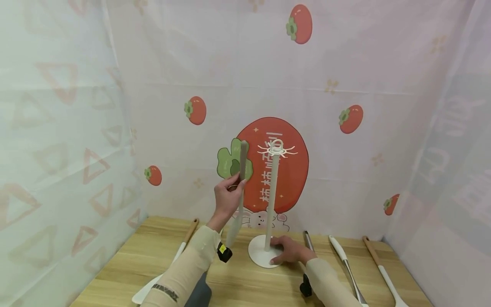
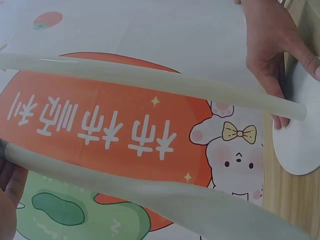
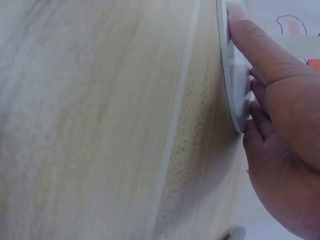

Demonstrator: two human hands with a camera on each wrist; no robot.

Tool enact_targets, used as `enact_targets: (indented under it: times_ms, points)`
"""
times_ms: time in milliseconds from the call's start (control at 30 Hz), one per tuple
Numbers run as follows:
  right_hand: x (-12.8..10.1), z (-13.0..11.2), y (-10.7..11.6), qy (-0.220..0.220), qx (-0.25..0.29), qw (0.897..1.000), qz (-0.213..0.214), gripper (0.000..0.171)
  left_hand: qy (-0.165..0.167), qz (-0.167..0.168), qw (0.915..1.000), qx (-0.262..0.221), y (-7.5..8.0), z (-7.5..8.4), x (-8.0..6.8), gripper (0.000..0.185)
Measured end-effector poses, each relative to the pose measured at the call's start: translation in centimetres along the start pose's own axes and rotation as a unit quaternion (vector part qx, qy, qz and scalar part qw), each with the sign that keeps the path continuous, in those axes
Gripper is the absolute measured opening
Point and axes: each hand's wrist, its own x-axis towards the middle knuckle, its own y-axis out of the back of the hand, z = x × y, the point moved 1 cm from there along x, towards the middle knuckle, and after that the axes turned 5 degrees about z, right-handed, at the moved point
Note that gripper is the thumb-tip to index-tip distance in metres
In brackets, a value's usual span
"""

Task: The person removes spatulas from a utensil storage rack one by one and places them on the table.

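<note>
My left hand holds a long kitchen utensil upright by its grey handle. The pale shaft hangs below the fingers and widens into a whitish head, whose exact kind is unclear. Just right of it stands a white utensil stand with a ring of hooks on top of its pole. Low on this stand, my right hand grips the round base, thumb at the front and bent fingers near the pole. The right wrist view shows the thumb and fingertips touching the base.
A wooden-handled white turner lies on the table at left. To the right lie a utensil with a dark metallic handle, a white-handled one and a wooden-handled one. A patterned cloth wall closes off the back.
</note>
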Motion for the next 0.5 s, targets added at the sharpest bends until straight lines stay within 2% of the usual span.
enact_targets:
  times_ms: [200, 300, 500]
  points:
    - [0.0, 0.2, 0.0, 0.003, -0.001, 1.0, 0.001, 0.066, -0.012, 0.022, 0.9996, 0.014, 0.7, -0.1, 0.1, 0.031]
    - [0.0, 0.3, -0.1, 0.008, -0.002, 1.0, 0.001, 0.066, -0.021, 0.03, 0.9986, 0.037, 1.1, 0.3, 0.3, 0.029]
    - [0.2, 0.5, -0.2, 0.014, -0.006, 1.0, 0.004, 0.067, -0.026, 0.021, 0.9964, 0.078, 2.3, 2.9, 0.0, 0.028]
